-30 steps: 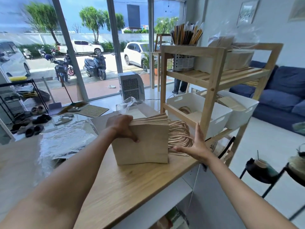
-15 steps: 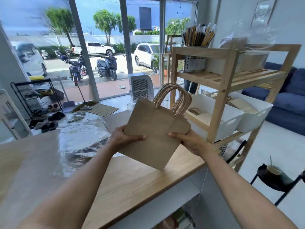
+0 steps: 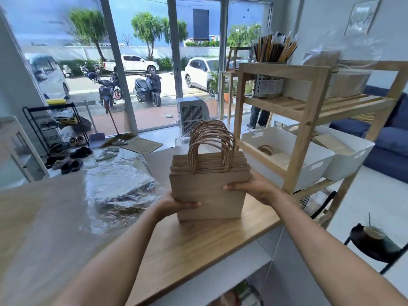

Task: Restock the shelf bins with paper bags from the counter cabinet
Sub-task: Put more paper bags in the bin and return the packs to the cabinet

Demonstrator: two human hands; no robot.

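Head view: the stack of paper bags (image 3: 208, 191), tilted half a second ago, now stands upright on the desk (image 3: 198, 246), handles up; left hand (image 3: 176, 204) and right hand (image 3: 254, 186) clamp its sides; the white bin (image 3: 287, 155) lies just right of the right hand, nearer that arm.

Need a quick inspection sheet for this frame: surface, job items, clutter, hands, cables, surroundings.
Surface: wooden counter, bare near the front edge.
Job's things: stack of paper bags upright on the counter, handles up; two white bins on the wooden shelf, few bags inside.
Clutter: crumpled plastic wrap left of the stack.
Grippers: left hand and right hand clamp the stack's sides.
Cables: thin cord hanging below the counter edge.
Surroundings: glass front, shoe rack, blue sofa.
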